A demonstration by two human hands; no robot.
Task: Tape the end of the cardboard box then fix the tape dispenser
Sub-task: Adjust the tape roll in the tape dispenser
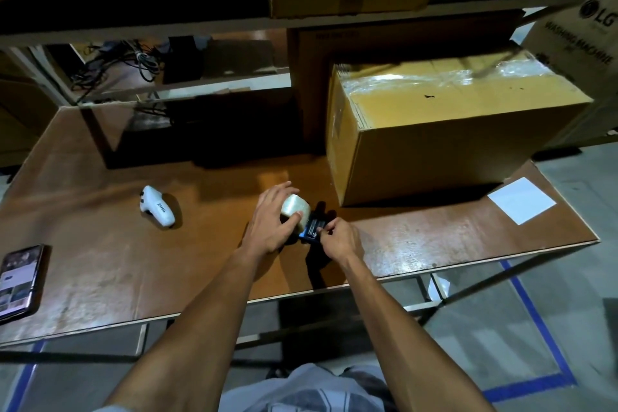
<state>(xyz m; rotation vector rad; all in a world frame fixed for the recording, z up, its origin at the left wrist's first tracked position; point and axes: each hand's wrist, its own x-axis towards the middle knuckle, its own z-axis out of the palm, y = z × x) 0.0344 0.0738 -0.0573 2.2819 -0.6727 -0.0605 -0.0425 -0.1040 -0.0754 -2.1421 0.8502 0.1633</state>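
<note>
The large yellow-brown cardboard box (444, 130) sits at the right of centre on the brown wooden worktable (100, 261), and a band of clear glossy tape already runs across the far part of its top, wrinkled and catching the light. From that, the taping step looks finished or close to it, though the box's other faces are hidden.

The work now appears to be on the second step. At the middle of the frame, just left of the box's near corner, the left hand (271, 227) curls over the roll of clear packing tape (296, 207), thumb pressed to its side and fingers wrapped over the far edge. Just beside it, the right hand (339, 239) pinches the dark blue-and-black plastic tape dispenser frame (312, 227) between thumb and fingertips. Whether the roll is seated on the frame or being fitted to it is hard to tell; the dispenser is small and shadowed.

To the left lie a white handheld controller-shaped device (157, 207) and, at the lower left edge, a lit smartphone (20, 281). A white paper square (521, 201) lies at the right.
</note>
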